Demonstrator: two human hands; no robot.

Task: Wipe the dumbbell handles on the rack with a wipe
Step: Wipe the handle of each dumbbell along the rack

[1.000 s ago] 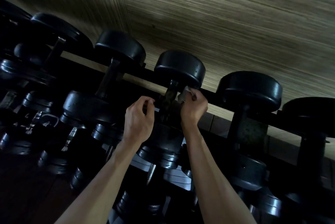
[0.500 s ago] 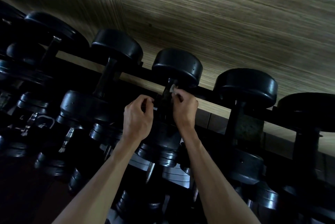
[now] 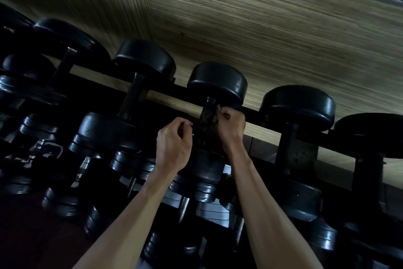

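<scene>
Head view showed the right grip (image 3: 230,126) pinching a wipe (image 3: 218,108) against one dumbbell handle (image 3: 206,119) on the rack (image 3: 257,114); the left grip (image 3: 174,144) curled beside it, contents unclear. Neighbouring handles apparently awaited wiping; I judged the job midway.

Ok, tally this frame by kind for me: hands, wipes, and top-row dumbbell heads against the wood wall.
Hands: 2, left hand and right hand
Wipes: 1, the wipe at the right hand
Top-row dumbbell heads: 5 plainly seen; the dark left edge is unclear
Total: 8
</scene>
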